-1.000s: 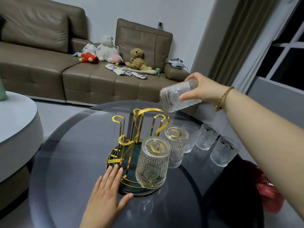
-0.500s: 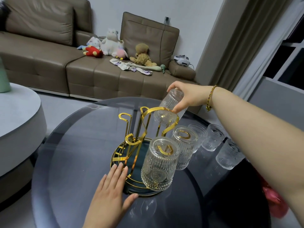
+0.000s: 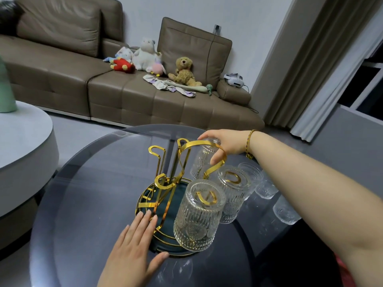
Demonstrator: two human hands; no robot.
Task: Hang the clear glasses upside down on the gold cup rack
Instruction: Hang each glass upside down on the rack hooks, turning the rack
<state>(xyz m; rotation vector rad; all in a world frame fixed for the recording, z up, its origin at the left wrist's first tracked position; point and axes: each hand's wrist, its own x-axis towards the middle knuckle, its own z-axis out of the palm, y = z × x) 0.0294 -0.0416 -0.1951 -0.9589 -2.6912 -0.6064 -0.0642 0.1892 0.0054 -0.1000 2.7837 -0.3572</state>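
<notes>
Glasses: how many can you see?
6. Two hang on the rack: front, behind. Right hand holds one. Three stand on the table. Others may be hidden.

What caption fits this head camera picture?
Right hand lowers a clear glass onto the gold rack; left hand steadies its base.

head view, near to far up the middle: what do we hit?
left hand flat on the glass table → nearest hung glass → second hung glass → glass in the right hand → right hand → sofa
</notes>
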